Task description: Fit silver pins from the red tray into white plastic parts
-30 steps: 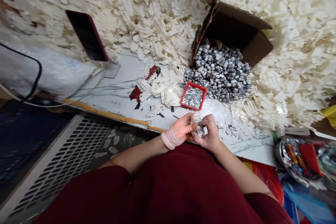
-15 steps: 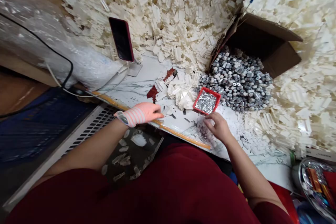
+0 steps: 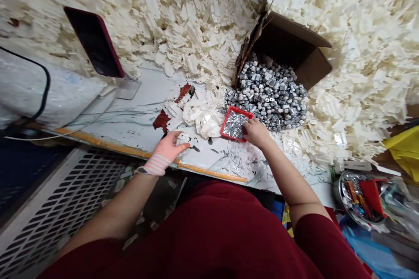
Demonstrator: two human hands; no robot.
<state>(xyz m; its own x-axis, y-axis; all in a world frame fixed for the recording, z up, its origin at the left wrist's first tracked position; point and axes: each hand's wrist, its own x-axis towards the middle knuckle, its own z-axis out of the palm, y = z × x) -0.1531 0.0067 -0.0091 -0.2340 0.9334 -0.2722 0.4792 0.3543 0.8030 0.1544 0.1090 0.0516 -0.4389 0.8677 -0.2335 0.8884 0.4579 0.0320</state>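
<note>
My left hand (image 3: pixel 168 148), in a pink striped glove, holds a small white plastic piece (image 3: pixel 183 138) between thumb and fingers, over the marble-patterned table (image 3: pixel 131 115). My bare right hand (image 3: pixel 256 133) reaches over the right edge of a red tray (image 3: pixel 223 127) full of small silver metal pins (image 3: pixel 235 124). Its fingertips are closed together among the pins, and what they pinch is too small to make out. A small heap of white plastic pieces (image 3: pixel 201 115) lies just left of the tray.
Grey and white cylindrical parts (image 3: pixel 271 96) spill from an open cardboard box (image 3: pixel 316 69) behind the tray. A phone (image 3: pixel 94 43) stands at the left. White pieces are piled along the back. A metal bowl (image 3: pixel 338 192) sits at the right.
My right hand has moved from the table in front of the tray onto its pins. My left hand now has a white piece in its fingers. The camera view has shifted.
</note>
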